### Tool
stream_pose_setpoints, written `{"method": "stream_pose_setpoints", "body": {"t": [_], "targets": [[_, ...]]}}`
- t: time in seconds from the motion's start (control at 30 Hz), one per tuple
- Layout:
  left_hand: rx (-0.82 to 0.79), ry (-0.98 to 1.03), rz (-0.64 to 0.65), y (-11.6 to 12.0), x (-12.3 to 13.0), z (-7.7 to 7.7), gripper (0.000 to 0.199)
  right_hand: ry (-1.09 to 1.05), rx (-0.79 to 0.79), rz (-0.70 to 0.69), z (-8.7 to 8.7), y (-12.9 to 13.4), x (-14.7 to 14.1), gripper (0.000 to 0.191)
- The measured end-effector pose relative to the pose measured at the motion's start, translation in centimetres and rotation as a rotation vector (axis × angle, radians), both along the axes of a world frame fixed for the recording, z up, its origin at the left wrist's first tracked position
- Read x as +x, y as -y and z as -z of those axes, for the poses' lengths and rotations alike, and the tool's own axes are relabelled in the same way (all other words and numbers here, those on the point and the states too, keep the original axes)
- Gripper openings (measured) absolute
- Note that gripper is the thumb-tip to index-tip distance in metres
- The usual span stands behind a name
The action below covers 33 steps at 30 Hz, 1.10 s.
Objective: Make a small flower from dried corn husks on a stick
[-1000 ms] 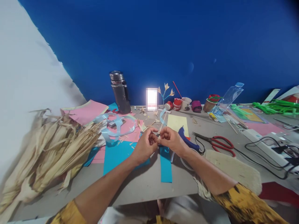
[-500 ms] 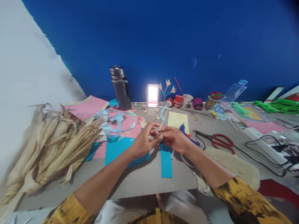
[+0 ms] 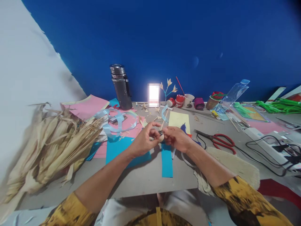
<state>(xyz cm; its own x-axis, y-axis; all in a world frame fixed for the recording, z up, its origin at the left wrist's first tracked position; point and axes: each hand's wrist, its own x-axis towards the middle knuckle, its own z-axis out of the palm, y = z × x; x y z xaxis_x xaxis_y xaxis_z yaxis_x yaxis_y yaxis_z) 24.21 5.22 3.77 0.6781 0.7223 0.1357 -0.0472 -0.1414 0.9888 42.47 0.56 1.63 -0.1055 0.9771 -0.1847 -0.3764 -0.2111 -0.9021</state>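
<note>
My left hand (image 3: 143, 142) and right hand (image 3: 176, 138) meet fingertip to fingertip, pinching a small husk piece (image 3: 161, 135) just above the blue paper strip (image 3: 166, 160). Red scissors (image 3: 218, 141) lie right of that strip. No writing is legible.

Left hand (image 3: 144, 141) and right hand (image 3: 176, 139) meeting fingertip to fingertip over grey tabletop (image 3: 145, 179), pinching small dark piece (image 3: 161, 133) on thin pale stick (image 3: 162, 123), cyan paper strip (image 3: 166, 160) beneath, red-handled scissors (image 3: 218, 141) right, heap of dried corn husks (image 3: 50, 147) left
</note>
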Motion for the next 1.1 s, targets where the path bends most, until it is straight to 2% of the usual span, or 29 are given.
{"method": "stream_pose_setpoints", "body": {"t": [0.07, 0.13, 0.2, 0.3, 0.4, 0.47, 0.57, 0.7, 0.77, 0.83, 0.9, 1.0, 1.03, 1.1], "targets": [[-0.064, 0.036, -0.047, -0.4, 0.1, 0.2, 0.046, 0.008, 0.043, 0.113, -0.2, -0.1, 0.1, 0.036], [-0.117, 0.049, -0.109, -0.9, 0.2, 0.6, 0.046, 0.132, 0.096, 0.173, -0.2, -0.2, 0.1, 0.035], [-0.136, 0.048, -0.195, -1.5, 0.2, 1.1, 0.045, 0.384, 0.158, 0.206, 0.0, -0.3, 0.1, 0.031], [-0.145, 0.054, -0.328, -2.4, 0.1, 1.7, 0.039, 0.892, 0.296, 0.222, 0.7, -0.6, -0.1, 0.015], [-0.167, 0.069, -0.421, -3.2, 0.0, 2.2, 0.035, 1.326, 0.395, 0.113, 1.1, -0.8, -0.4, 0.004], [-0.175, 0.075, -0.454, -3.5, -0.2, 2.4, 0.034, 1.515, 0.375, 0.017, 1.1, -0.9, -0.7, 0.010], [-0.180, 0.092, -0.460, -3.6, -0.3, 2.5, 0.036, 1.674, 0.299, -0.062, 0.7, -1.1, -1.1, 0.017], [-0.164, 0.123, -0.485, -3.4, -0.4, 2.2, 0.033, 1.789, 0.212, -0.096, 0.0, -1.3, -1.6, 0.015], [-0.150, 0.152, -0.522, -3.3, -0.4, 1.9, 0.030, 1.778, 0.197, -0.039, -0.1, -1.3, -1.4, 0.016], [-0.128, 0.194, -0.569, -3.4, -0.4, 1.7, 0.030, 1.622, 0.183, 0.066, -0.1, -1.3, -1.1, 0.017], [-0.112, 0.241, -0.600, -3.5, -0.4, 1.7, 0.030, 1.277, 0.137, 0.111, 0.0, -1.3, -0.7, 0.019], [-0.125, 0.316, -0.608, -3.6, -0.3, 1.7, 0.031, 0.689, 0.091, 0.062, 0.0, -1.0, -0.7, 0.028], [-0.138, 0.338, -0.606, -3.5, -0.3, 1.7, 0.031, 0.566, 0.089, 0.043, -0.1, -0.9, -0.8, 0.033], [-0.174, 0.373, -0.600, -3.3, -0.1, 1.6, 0.031, 0.457, 0.097, 0.020, -0.1, -0.6, -1.2, 0.041]]}}
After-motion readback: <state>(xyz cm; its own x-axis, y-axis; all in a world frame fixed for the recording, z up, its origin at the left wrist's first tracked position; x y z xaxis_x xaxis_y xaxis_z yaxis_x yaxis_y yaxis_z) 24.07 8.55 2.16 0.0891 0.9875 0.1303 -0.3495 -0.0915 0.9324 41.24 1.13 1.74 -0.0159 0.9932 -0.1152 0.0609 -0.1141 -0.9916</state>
